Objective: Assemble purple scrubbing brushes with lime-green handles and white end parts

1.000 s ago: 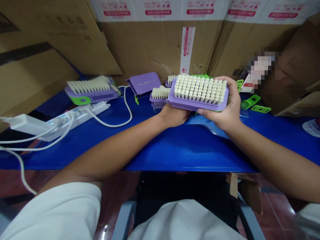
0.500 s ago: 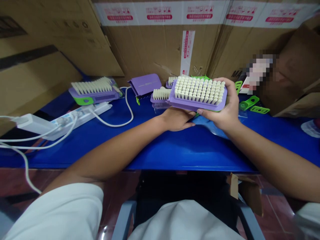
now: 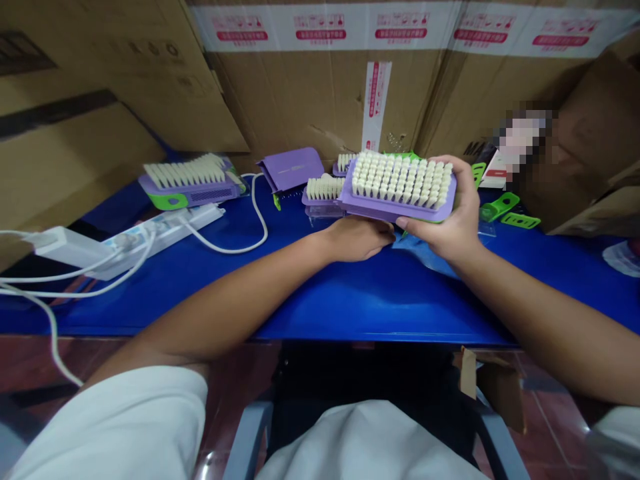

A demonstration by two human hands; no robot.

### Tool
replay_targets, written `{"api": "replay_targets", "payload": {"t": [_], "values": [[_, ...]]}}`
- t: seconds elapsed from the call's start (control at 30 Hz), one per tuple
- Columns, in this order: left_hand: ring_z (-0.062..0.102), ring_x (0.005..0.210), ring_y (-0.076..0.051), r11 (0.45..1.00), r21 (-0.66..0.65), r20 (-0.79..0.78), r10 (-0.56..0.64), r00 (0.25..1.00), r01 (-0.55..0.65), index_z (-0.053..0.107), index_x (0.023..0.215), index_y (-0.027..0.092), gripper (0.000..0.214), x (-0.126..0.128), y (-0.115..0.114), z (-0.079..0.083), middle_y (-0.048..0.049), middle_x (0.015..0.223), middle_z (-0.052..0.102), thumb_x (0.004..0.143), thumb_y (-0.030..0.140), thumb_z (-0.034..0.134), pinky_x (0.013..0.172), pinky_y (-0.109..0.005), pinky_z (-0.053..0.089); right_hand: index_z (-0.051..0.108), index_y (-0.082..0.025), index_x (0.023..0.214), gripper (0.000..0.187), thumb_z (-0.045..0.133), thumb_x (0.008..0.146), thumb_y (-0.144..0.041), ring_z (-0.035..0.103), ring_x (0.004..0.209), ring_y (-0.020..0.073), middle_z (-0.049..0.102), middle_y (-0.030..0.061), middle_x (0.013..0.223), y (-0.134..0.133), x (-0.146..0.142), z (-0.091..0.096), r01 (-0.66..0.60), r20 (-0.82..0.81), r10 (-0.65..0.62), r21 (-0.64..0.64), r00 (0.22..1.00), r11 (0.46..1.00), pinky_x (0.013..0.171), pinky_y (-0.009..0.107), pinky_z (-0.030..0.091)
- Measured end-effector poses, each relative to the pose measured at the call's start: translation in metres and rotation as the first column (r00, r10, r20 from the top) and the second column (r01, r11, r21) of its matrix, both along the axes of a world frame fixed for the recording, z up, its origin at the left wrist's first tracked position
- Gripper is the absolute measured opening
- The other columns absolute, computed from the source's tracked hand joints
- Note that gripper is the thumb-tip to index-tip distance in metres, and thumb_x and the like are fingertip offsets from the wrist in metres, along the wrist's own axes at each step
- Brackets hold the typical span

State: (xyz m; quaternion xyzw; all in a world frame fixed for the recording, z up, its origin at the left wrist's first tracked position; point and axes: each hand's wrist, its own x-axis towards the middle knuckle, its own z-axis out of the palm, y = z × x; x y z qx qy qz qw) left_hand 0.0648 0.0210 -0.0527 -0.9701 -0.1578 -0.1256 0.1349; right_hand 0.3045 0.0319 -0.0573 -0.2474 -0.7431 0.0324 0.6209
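My right hand (image 3: 463, 217) is closed round the right end of a purple brush (image 3: 400, 208), with its thumb along the near edge. The brush's rows of cream bristles face up. My left hand (image 3: 361, 239) sits below the brush's near left side with its fingers curled in. What they pinch, if anything, is hidden. A thin clear plastic bag (image 3: 427, 257) lies under the brush, between my hands, close to the left fingertips. Behind the left hand stand another brush (image 3: 325, 190) and a purple plastic cover (image 3: 291, 170).
A white power strip (image 3: 155, 239) with cables lies at the left, before another bristled brush (image 3: 185, 179). Green plastic straps (image 3: 520, 220) are on the blue table (image 3: 350, 307) at the right. Cardboard boxes (image 3: 300, 93) wall off the back.
My left hand's fingers have curled inward beneath the brush, where they were straighter before. My right hand and the brush have barely moved.
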Motion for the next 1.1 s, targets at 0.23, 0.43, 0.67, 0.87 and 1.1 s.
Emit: {"api": "replay_targets", "payload": {"t": [0.23,0.43,0.67,0.87,1.1], "values": [[0.082,0.139,-0.037,0.991,0.046,0.092,0.121,0.988,-0.126,0.09,0.134,0.017,0.036,-0.007,-0.001,0.004,-0.0169,0.145,0.087,0.113,0.024,0.062,0.121,-0.05,0.064,0.063,-0.038,0.152,0.113,0.107,0.061,-0.089,0.071,0.147,0.0458,0.071,0.0084,0.147,-0.001,0.003,0.0,-0.048,0.002,0.048,-0.055,0.999,0.997,0.135,0.078,0.055],[0.078,0.145,-0.043,0.954,-0.06,0.121,0.298,0.947,-0.293,0.082,0.155,0.015,0.05,-0.013,0.005,0.002,-0.0213,0.162,0.08,0.114,0.036,0.063,0.124,-0.059,0.064,0.062,-0.038,0.152,0.112,0.108,0.062,-0.086,0.067,0.155,0.0487,0.069,0.0095,0.151,-0.004,0.004,0.002,-0.064,0.006,0.065,-0.113,0.998,0.991,0.136,0.08,0.054],[0.059,0.169,-0.048,0.85,-0.124,0.152,0.526,0.837,-0.511,0.075,0.162,0.012,0.057,-0.023,0.009,0.014,-0.0239,0.176,0.068,0.111,0.031,0.058,0.141,-0.068,0.047,0.06,-0.039,0.154,0.107,0.105,0.069,-0.087,0.07,0.148,0.046,0.069,0.0082,0.148,-0.002,0.004,0.003,-0.047,-0.014,0.046,-0.075,0.999,0.996,0.13,0.078,0.059],[0.07,0.146,-0.039,0.75,-0.284,0.2,0.656,0.728,-0.598,0.076,0.151,0.018,0.048,-0.048,0.024,0.035,-0.019,0.158,0.075,0.106,0.028,0.062,0.126,-0.055,0.06,0.061,-0.039,0.152,0.107,0.106,0.067,-0.085,0.069,0.151,0.046,0.07,0.0075,0.148,0.0,0.002,0.002,-0.074,-0.018,0.073,-0.089,0.997,0.993,0.131,0.078,0.058],[0.077,0.141,-0.045,0.43,-0.335,-0.108,0.866,0.488,-0.838,0.077,0.149,0.012,0.058,-0.097,0.022,0.074,-0.0236,0.152,0.081,0.093,0.018,0.062,0.115,-0.052,0.064,0.061,-0.038,0.15,0.109,0.106,0.064,-0.088,0.07,0.148,0.044,0.07,0.0071,0.149,-0.002,0.0,0.003,-0.076,-0.025,0.074,-0.104,0.997,0.992,0.13,0.078,0.059]]}}
